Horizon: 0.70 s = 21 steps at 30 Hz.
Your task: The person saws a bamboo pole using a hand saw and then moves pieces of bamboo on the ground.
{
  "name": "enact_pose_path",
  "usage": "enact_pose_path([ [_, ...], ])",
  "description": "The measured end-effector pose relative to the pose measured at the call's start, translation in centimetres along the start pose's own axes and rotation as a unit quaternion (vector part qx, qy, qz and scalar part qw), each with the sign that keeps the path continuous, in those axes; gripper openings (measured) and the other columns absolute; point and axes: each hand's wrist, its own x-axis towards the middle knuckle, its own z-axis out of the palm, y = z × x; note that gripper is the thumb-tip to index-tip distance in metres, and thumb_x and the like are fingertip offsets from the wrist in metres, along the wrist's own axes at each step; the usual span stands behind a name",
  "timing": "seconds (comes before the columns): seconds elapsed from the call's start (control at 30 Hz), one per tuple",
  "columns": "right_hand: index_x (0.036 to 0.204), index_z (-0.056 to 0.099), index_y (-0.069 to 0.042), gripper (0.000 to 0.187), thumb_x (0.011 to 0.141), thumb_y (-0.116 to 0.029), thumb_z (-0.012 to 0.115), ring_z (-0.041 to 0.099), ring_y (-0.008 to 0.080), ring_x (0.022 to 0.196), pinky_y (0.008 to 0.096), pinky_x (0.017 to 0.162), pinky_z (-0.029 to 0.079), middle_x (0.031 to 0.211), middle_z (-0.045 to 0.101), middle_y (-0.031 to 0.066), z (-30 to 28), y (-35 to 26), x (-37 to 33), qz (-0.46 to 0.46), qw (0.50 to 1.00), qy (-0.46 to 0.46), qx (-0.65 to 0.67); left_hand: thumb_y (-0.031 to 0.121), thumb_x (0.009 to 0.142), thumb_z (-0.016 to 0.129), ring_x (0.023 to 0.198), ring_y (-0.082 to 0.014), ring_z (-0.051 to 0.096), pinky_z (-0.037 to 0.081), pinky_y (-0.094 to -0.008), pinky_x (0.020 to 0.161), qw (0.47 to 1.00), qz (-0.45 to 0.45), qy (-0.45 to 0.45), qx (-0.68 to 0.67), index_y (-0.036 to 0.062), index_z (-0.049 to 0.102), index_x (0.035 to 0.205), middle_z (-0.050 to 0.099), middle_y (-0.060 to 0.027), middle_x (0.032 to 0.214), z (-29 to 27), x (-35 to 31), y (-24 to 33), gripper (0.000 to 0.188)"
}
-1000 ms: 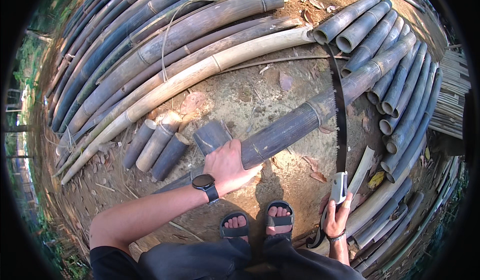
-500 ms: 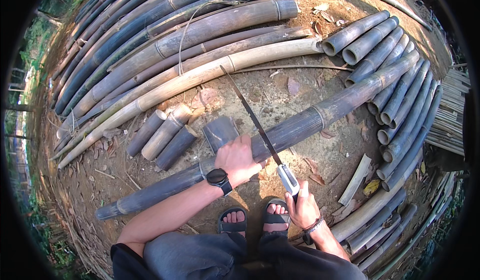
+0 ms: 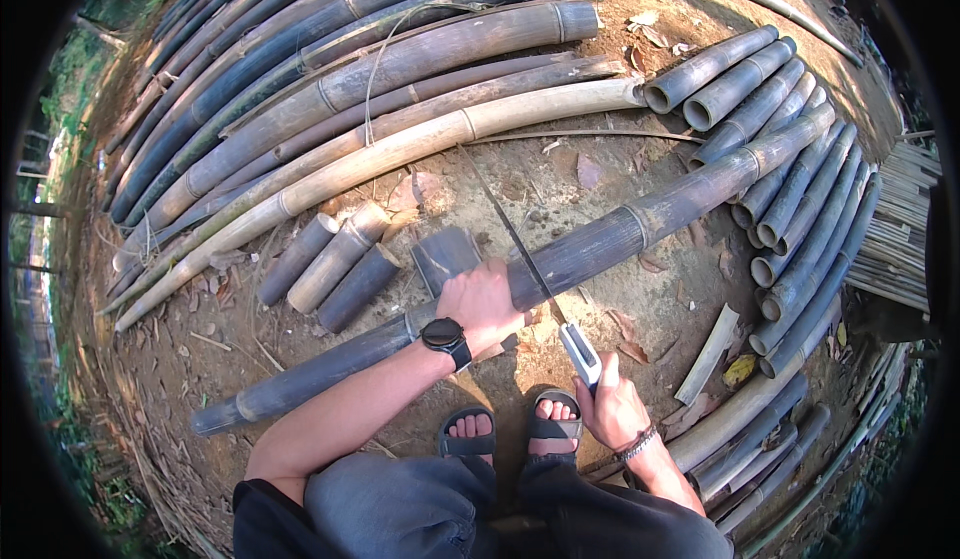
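A long dark bamboo pole [image 3: 600, 252] lies slantwise across the ground before me, its right end resting over shorter bamboo pieces. My left hand [image 3: 480, 302] is closed over it near the middle, fingers wrapped around the far and near sides. In my right hand [image 3: 616, 406] is the pale grip of a hand saw [image 3: 580, 354]. The thin dark blade crosses the pole just right of my left hand, tip pointing away. How deep the blade sits cannot be made out. A short dark bamboo block [image 3: 442, 253] lies beside my left hand, against the pole.
Several long bamboo poles [image 3: 400, 144] are laid out at the far left. Three short bamboo pieces [image 3: 340, 254] lie nearer. Cut bamboo tubes [image 3: 790, 249] line the right side. A split bamboo strip [image 3: 708, 354] rests near my right hand, and my sandalled feet [image 3: 555, 424] stand close below the pole.
The saw has been drawn a little back toward me and to the right, its tip now nearer the pole. My left hand keeps its hold on the bamboo.
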Motion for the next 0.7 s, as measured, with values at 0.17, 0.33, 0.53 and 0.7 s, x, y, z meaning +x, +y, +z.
enact_pose_path([
  [0.17,0.109,0.036,0.003,0.034,0.093,-0.016,0.059,0.062,0.0462,0.059,0.0512,0.052,0.05,0.063,0.061,0.025,0.8,0.2,1.0,-0.029,0.999,0.024,0.021,0.035,0.068,0.077,0.082,-0.0389,0.069,0.056,-0.0447,0.071,1.0,0.009,-0.004,0.009,-0.006,0.058,0.097,0.067,-0.0257,0.091,0.0,-0.2,0.0,0.053],
  [0.33,0.107,0.037,0.003,0.033,0.092,-0.015,0.06,0.062,0.0456,0.06,0.0512,0.052,0.05,0.064,0.061,0.0255,0.8,-0.8,1.2,-0.028,0.999,0.033,0.023,0.033,0.068,0.076,0.082,-0.0389,0.069,0.056,-0.045,0.071,1.0,0.014,-0.001,0.006,-0.0053,0.058,0.098,0.068,-0.0256,0.091,-0.7,-0.7,0.3,0.051],
  [0.53,0.115,0.038,0.003,0.037,0.091,-0.013,0.061,0.063,0.0486,0.064,0.051,0.055,0.051,0.069,0.062,0.0289,1.8,0.1,-0.8,0.016,0.999,0.041,0.026,0.036,0.064,0.074,0.08,-0.0371,0.07,0.056,-0.0441,0.071,1.0,0.005,0.004,-0.016,-0.005,0.06,0.092,0.069,-0.0252,0.088,-1.0,-0.1,-0.2,0.051],
  [0.7,0.12,0.039,0.002,0.041,0.088,-0.008,0.063,0.064,0.0474,0.071,0.0481,0.059,0.051,0.078,0.063,0.0256,2.5,3.0,-4.6,0.013,0.992,0.107,0.06,0.044,0.062,0.074,0.078,-0.0377,0.069,0.056,-0.0442,0.071,1.0,0.018,0.005,-0.024,-0.0037,0.06,0.092,0.069,-0.0227,0.085,-1.4,-0.6,-0.4,0.058],
])
